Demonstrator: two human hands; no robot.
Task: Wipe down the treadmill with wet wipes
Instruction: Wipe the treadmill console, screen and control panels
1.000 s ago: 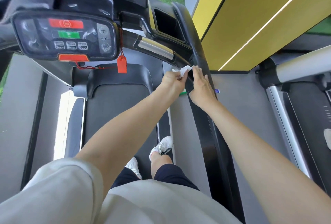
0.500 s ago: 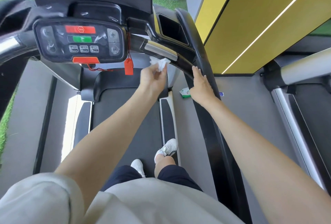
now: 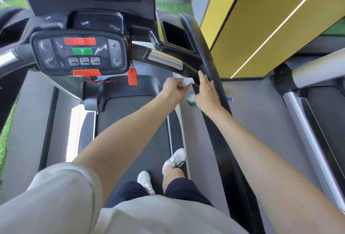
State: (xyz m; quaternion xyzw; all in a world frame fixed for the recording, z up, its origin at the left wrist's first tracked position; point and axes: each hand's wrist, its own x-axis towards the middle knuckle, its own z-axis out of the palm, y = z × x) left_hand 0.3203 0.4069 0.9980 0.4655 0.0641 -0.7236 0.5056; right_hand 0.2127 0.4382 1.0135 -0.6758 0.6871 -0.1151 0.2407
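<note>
I stand on the black treadmill belt (image 3: 128,121), facing the control panel (image 3: 80,52). My left hand (image 3: 174,89) grips a crumpled white wet wipe (image 3: 187,81) just below the silver handlebar section (image 3: 164,59). My right hand (image 3: 207,93) rests with straight fingers on the inner side of the black right side rail (image 3: 214,76), a fingertip near where handlebar and rail meet. A green and white wipes pack (image 3: 191,99) lies on the grey floor, partly hidden by my right hand.
A red safety key tag (image 3: 132,76) hangs from the panel on a cord. A black cup holder recess (image 3: 175,35) sits at the rail's top. A yellow wall (image 3: 261,18) stands to the right, and a second treadmill (image 3: 317,103) beside it.
My left hand with the wipe went left from the right rail to the silver handlebar, then came back right and down toward the rail. My right hand stayed on the rail.
</note>
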